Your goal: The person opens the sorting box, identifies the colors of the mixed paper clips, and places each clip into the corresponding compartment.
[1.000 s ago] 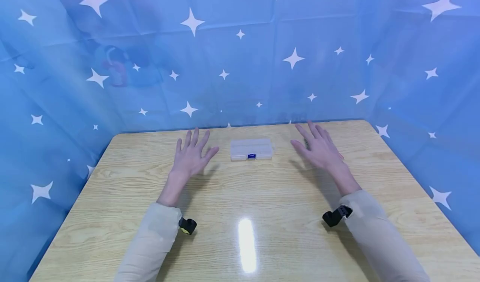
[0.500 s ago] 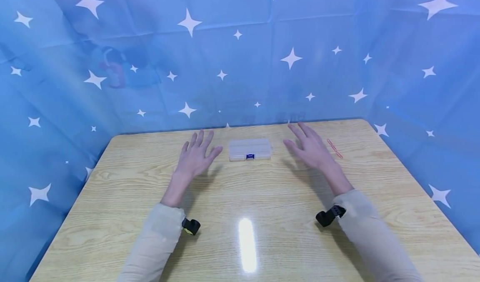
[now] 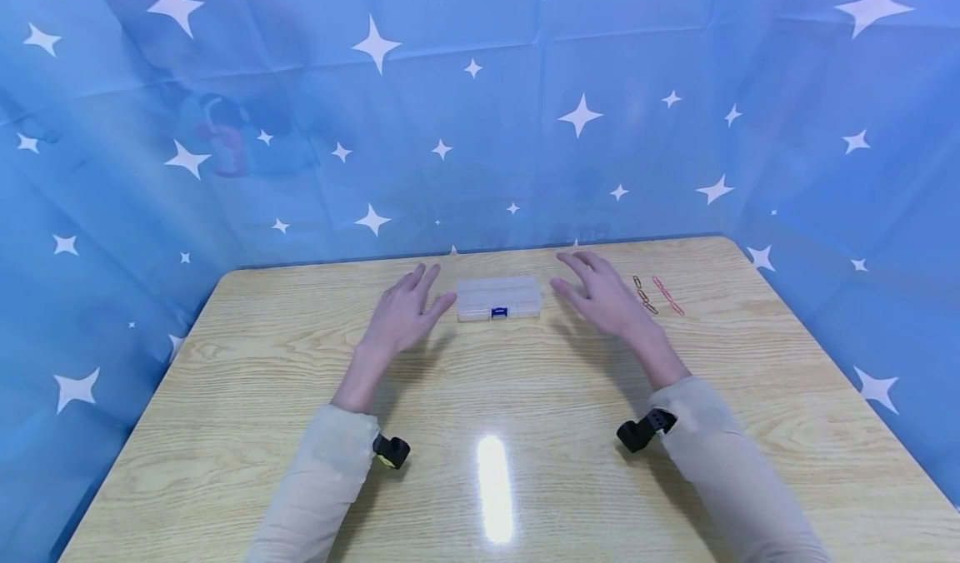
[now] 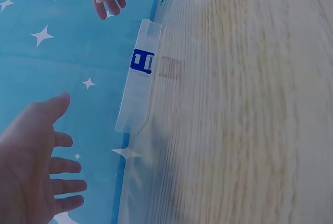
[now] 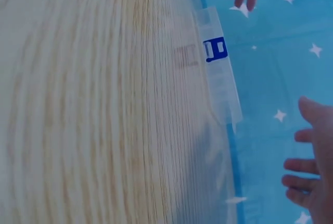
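A flat clear plastic box (image 3: 498, 293) with a blue latch (image 3: 499, 312) on its front lies at the back of the wooden table. To its left hovers my left hand (image 3: 400, 317), fingers extended and holding nothing. My right hand (image 3: 606, 303) is on the other side of the box, also extended with nothing in it. Neither hand touches the box. Both wrist views show the box's front wall (image 4: 134, 96) between the two hands. Beyond my right hand lie a brown strand (image 3: 644, 296) and a pink strand (image 3: 667, 295), which look like linked paper clips.
The wooden table (image 3: 270, 430) ends at a back edge just behind the box. A blue curtain (image 3: 480, 130) with white stars hangs behind and along both sides. A bright light reflection (image 3: 494, 488) shows on the tabletop near the front.
Both hands have moved inward, nearer the box's two sides. The right hand's shift left uncovers the brown and pink strands. The box stays in place.
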`<state>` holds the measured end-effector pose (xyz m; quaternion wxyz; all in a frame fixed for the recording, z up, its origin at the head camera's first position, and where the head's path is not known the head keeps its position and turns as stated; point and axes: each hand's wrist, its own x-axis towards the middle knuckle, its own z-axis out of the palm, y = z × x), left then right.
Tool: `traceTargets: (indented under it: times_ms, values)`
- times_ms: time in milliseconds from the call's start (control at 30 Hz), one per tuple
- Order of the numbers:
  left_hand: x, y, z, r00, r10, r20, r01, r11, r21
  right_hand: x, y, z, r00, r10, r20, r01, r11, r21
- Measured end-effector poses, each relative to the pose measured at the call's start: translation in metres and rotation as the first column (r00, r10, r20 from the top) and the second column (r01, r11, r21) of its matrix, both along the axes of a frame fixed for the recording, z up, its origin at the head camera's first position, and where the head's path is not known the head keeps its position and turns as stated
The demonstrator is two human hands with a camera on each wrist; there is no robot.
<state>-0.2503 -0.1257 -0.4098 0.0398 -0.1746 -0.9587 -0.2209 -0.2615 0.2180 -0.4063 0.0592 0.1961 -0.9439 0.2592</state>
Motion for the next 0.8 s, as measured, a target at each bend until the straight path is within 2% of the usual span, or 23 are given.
traceTargets:
  times_ms: [433,800]
  values:
    - [-0.004,0.01,-0.007,0.996,-0.094,0.003,0.094,0.994,0.059,0.0,-0.017,-0.001,0.998,0.066,-0.015,-0.067,0.996,-0.052]
    - [-0.008,0.018,-0.013,0.992,-0.118,0.037,0.115,0.99,0.076,-0.002,-0.033,-0.004,0.988,0.155,-0.01,-0.155,0.983,-0.101]
